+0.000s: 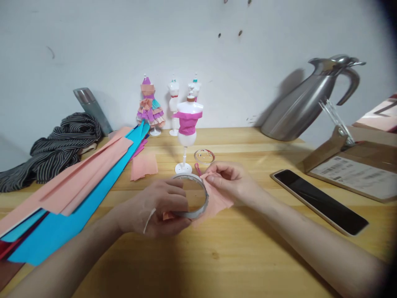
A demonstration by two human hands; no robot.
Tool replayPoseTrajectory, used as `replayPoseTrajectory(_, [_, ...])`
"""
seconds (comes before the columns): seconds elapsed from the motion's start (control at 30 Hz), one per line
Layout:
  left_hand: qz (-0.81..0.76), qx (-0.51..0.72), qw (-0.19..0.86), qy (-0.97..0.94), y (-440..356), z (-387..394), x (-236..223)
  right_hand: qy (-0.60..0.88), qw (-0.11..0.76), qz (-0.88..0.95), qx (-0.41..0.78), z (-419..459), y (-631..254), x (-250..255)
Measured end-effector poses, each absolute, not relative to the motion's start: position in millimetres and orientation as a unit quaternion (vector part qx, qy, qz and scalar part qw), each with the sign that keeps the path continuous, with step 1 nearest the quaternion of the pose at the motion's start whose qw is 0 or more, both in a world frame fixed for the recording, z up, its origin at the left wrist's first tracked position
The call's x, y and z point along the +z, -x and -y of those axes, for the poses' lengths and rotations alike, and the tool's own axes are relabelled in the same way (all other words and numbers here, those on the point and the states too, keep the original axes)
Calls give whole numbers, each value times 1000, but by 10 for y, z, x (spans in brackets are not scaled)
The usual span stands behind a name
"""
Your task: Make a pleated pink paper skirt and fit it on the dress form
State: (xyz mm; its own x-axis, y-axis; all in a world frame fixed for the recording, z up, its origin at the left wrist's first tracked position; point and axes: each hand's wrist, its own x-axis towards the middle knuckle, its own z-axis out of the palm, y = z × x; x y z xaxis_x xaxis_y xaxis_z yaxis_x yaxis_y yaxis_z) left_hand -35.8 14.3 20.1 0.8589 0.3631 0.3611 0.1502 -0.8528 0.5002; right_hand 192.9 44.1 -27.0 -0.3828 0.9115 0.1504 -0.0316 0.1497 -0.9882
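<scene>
My left hand (161, 205) is closed around the near left side of a roll of tape (203, 203), its fingers reaching into the ring. Peach crepe paper (217, 203) hangs from my right hand (228, 178), pinched between thumb and fingers. The paper lies against the right side of the tape roll; whether tape joins them I cannot tell. Just beyond my hands stands a small white mannequin (190, 108) wrapped in a magenta strip (188, 123). At its base lie a small pink tool (197, 169), partly hidden, and a round clear dish (204, 156) with tiny pieces.
Peach and blue paper sheets (89, 174) and a striped cloth (65, 142) lie left. Behind stand a dressed mannequin (149, 103) and two white ones (173, 103). A phone (319, 200), a cardboard box (353, 165) and a steel jug (300, 99) occupy the right.
</scene>
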Motion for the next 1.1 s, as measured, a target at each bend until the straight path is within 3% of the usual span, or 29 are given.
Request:
replayPoseTrajectory(0.17, [-178,257,224,-923,406,-170,153,394,507,615,457,-373,-1913,-196])
replayPoseTrajectory(0.5, [-295,308,222,-877,385,-178,183,372,561,666,322,-254,-2015,-77])
replayPoseTrajectory(0.8, [-422,309,251,-815,411,-197,162,362,539,560,515,-110,-1966,124])
replayPoseTrajectory(1.1, [-471,310,364,-741,440,-261,59,385,471,438,662,-195,-1983,187])
